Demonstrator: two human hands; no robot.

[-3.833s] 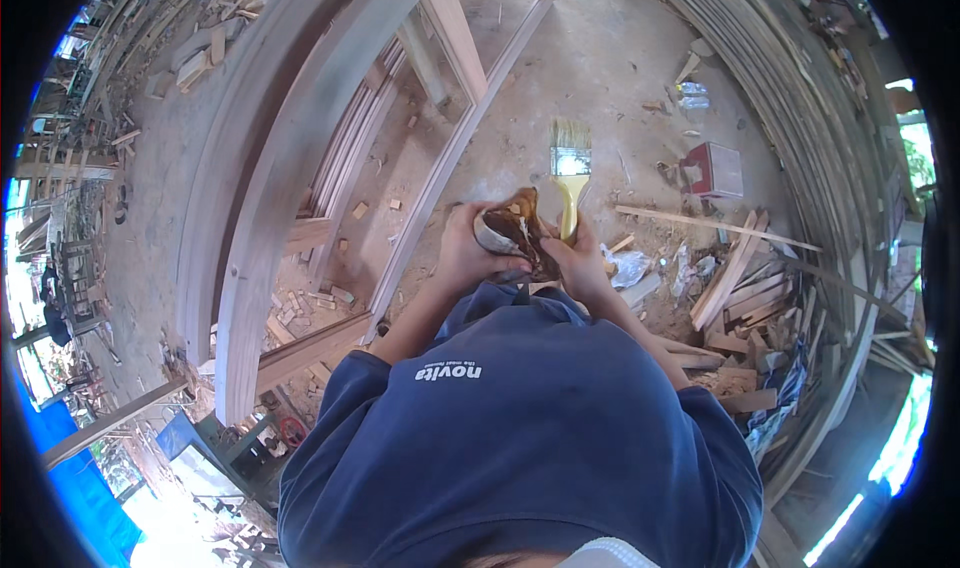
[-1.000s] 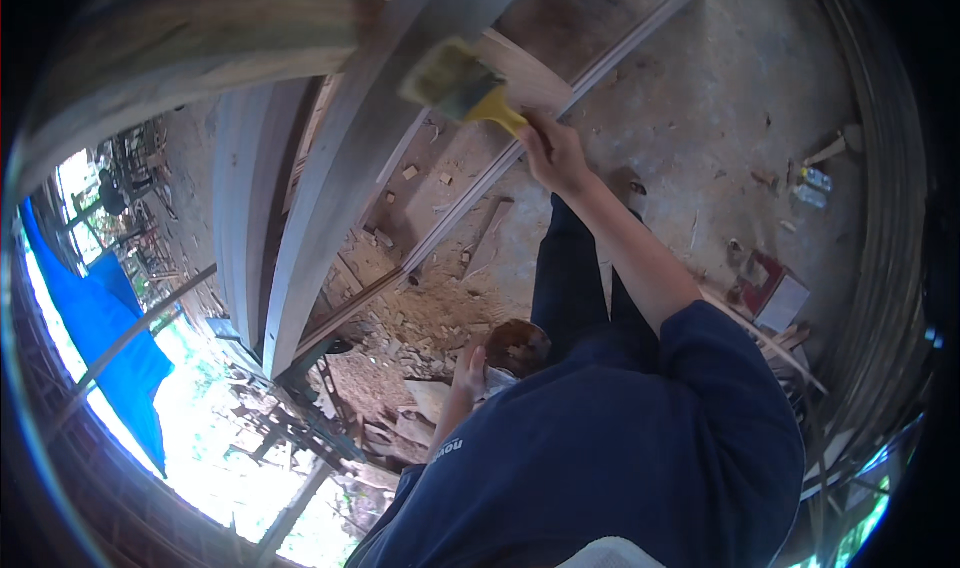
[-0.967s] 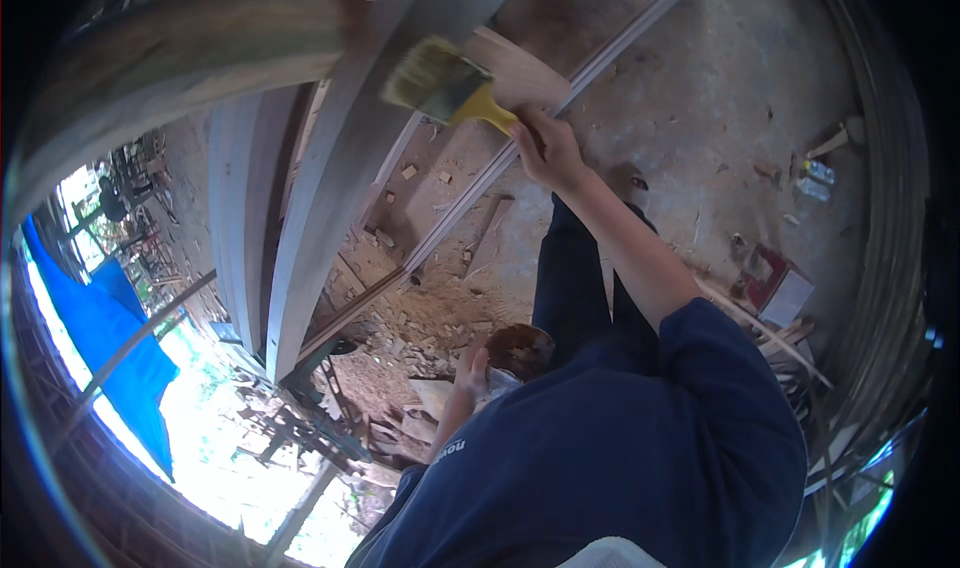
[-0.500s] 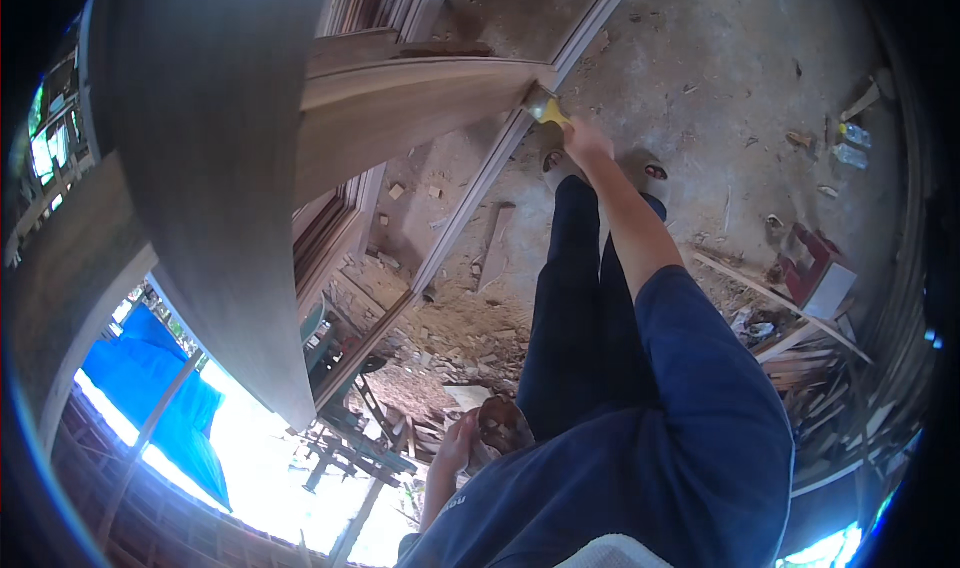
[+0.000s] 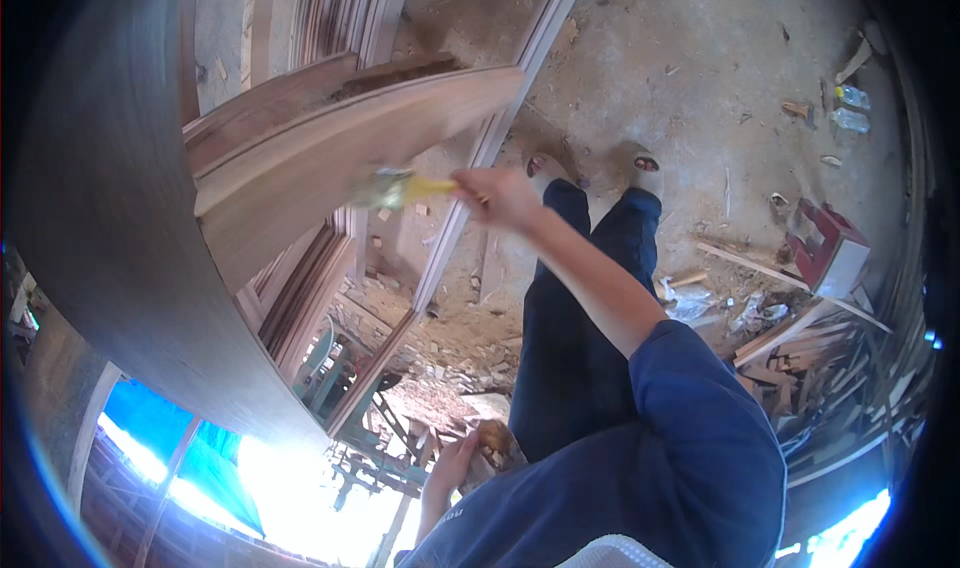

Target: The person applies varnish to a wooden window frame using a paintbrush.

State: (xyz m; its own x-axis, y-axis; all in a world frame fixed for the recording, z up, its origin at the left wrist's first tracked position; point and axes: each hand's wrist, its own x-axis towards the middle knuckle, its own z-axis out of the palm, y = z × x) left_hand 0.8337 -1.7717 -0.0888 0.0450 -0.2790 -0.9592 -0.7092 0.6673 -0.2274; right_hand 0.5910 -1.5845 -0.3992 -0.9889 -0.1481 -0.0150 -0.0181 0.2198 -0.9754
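Note:
In my right hand [image 5: 495,196] is the yellow handle of a flat paintbrush [image 5: 398,188], its fingers wrapped round it. The bristle end is smeared by motion and lies over the face of a long wooden board [image 5: 330,158]; whether it touches cannot be told. Close to my body, my left hand [image 5: 452,466] grips a small open container [image 5: 497,446] with brownish contents, its fingers curled on the side. A large, broad wooden panel [image 5: 120,198] rises on the left, at the near end of the board.
Long wooden rails [image 5: 455,223] run below the board. Wood scraps and shavings litter the floor [image 5: 680,78]. At the right are a red and white stool-like object [image 5: 830,248], plastic bottles [image 5: 850,110] and a pile of offcuts [image 5: 830,378]. A blue tarp [image 5: 150,423] hangs at lower left.
My right hand has drawn the brush leftward along the board, from its far end by the rail toward its middle. The view has shifted slightly. My left hand still grips the container.

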